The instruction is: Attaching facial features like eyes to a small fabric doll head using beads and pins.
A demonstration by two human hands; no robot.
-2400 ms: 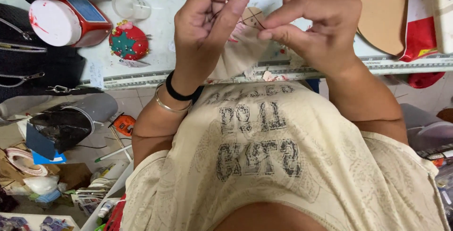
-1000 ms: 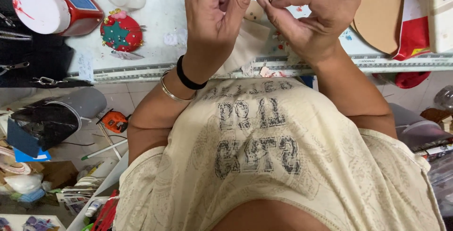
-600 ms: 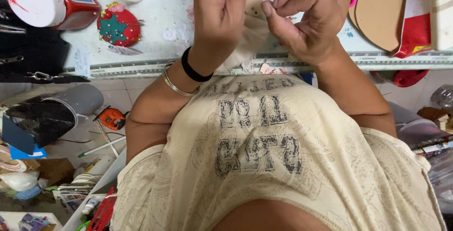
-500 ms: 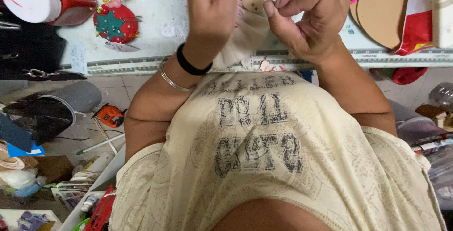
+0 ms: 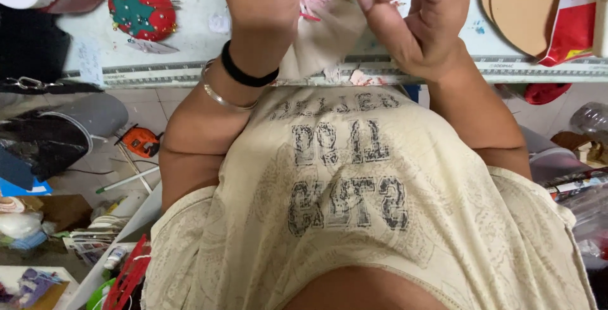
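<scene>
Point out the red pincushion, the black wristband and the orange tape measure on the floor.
red pincushion (image 5: 142,11), head view, on its green star top.
black wristband (image 5: 248,74), head view, on the band across the left wrist.
orange tape measure (image 5: 140,141), head view, on its case.

Matt beige cloth piece (image 5: 323,31), felt-like red pincushion (image 5: 142,11), glossy white tabletop (image 5: 190,44), thin metal bangle (image 5: 218,94).

left hand (image 5: 263,0) and right hand (image 5: 421,22) raised together over beige cloth piece (image 5: 320,41) at worktop (image 5: 190,50) edge | right fingertips pinched | red-green pincushion (image 5: 142,11) left | tan cut-out (image 5: 529,6) right
</scene>
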